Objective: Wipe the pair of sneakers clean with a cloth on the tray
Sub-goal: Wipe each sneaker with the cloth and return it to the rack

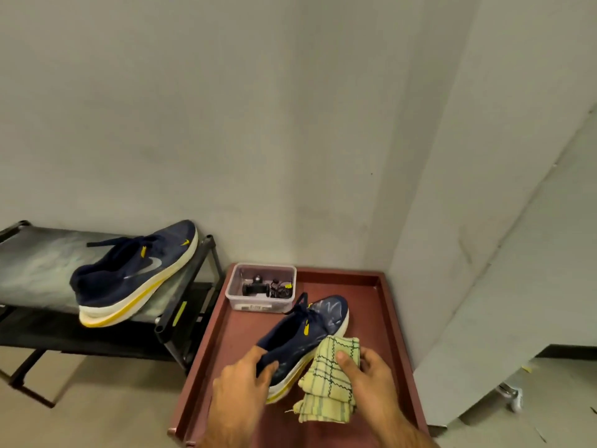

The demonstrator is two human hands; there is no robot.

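Observation:
A navy sneaker [318,321] with a white and yellow sole sits on the dark red tray [382,313], its toe streaked with white marks. My left hand [240,388] grips its heel collar, thumb inside the opening. My right hand [366,373] holds a folded yellow-green checked cloth [326,388] against the sneaker's right side. The second navy sneaker [135,273] lies on top of a black shoe rack [38,253] at the left.
A clear plastic box [263,286] with small black items stands at the tray's far left corner. Grey walls close in behind and to the right. A white panel on a caster [513,394] leans at the right. The floor is bare beige.

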